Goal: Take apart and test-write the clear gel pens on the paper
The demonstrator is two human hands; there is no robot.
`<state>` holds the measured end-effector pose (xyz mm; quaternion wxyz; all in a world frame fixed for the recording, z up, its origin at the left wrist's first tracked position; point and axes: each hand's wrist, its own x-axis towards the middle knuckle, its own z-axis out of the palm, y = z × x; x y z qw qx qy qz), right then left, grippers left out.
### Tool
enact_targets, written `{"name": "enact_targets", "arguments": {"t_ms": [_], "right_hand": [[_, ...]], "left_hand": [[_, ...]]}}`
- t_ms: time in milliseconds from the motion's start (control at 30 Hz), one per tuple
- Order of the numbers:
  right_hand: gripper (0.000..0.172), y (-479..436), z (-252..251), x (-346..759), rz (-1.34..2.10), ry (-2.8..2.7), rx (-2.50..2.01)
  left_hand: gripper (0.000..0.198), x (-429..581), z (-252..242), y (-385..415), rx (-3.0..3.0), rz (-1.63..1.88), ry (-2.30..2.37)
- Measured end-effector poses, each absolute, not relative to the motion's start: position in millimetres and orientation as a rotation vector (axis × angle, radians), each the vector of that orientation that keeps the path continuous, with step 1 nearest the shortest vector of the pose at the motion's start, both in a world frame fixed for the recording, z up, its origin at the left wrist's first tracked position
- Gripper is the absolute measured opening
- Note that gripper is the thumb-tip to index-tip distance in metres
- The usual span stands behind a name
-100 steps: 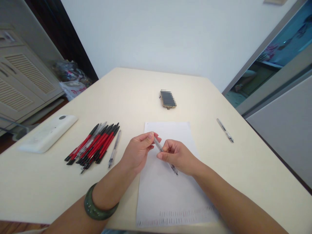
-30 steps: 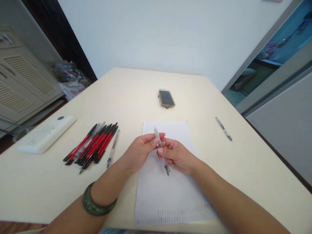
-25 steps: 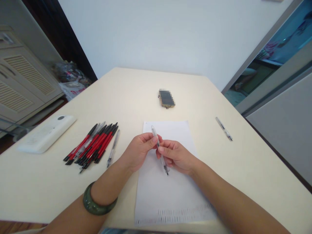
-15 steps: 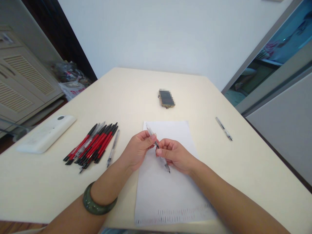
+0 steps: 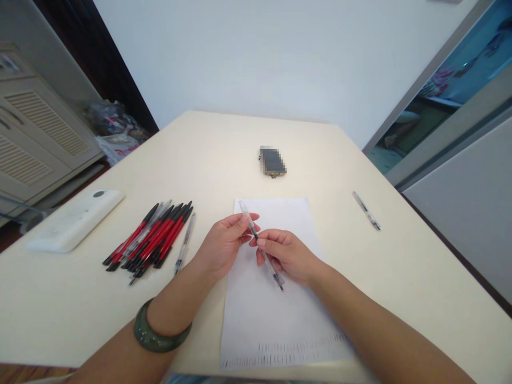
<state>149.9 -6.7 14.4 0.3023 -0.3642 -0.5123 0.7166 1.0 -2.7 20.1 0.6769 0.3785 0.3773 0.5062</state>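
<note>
Both my hands hold one clear pen (image 5: 262, 250) slantwise above a white sheet of paper (image 5: 276, 314). My left hand (image 5: 224, 245), with a green bangle on its wrist, pinches the pen's upper end. My right hand (image 5: 288, 256) is closed around the barrel lower down, and the tip points toward me. A bundle of red-and-black pens (image 5: 154, 240) lies to the left of my left hand, with a clear pen (image 5: 183, 248) beside it.
A single pen (image 5: 366, 210) lies at the right of the cream table (image 5: 400, 277). A phone (image 5: 272, 161) sits further back, a white flat device (image 5: 74, 218) at the left edge. Rows of short ink strokes mark the paper's near end.
The pen has tilted from nearly upright to slanting, top end toward the left and tip lower right. Both hands stayed over the paper, still gripping it.
</note>
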Motion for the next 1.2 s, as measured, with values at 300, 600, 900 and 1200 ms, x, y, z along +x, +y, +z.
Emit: {"name": "enact_targets", "arguments": {"t_ms": [300, 600, 900, 1200], "right_hand": [[0.022, -6.9, 11.6, 153.7, 1.808, -1.507, -0.988], [0.024, -6.6, 11.4, 155.9, 1.804, -1.584, -0.984], [0.021, -6.4, 14.7, 158.0, 1.815, -1.574, -0.992], [0.02, 8.0, 16.0, 169.8, 1.763, -1.285, -1.074]], "left_hand": [[0.019, -2.1, 24.2, -2.3, 0.96, 1.247, 0.864], [0.014, -5.7, 24.4, 2.3, 0.779, 1.344, 0.751], [0.02, -17.2, 21.7, 11.7, 0.789, 1.34, 0.888], [0.042, -20.7, -1.2, 14.8, 1.649, 0.905, 1.756]]}}
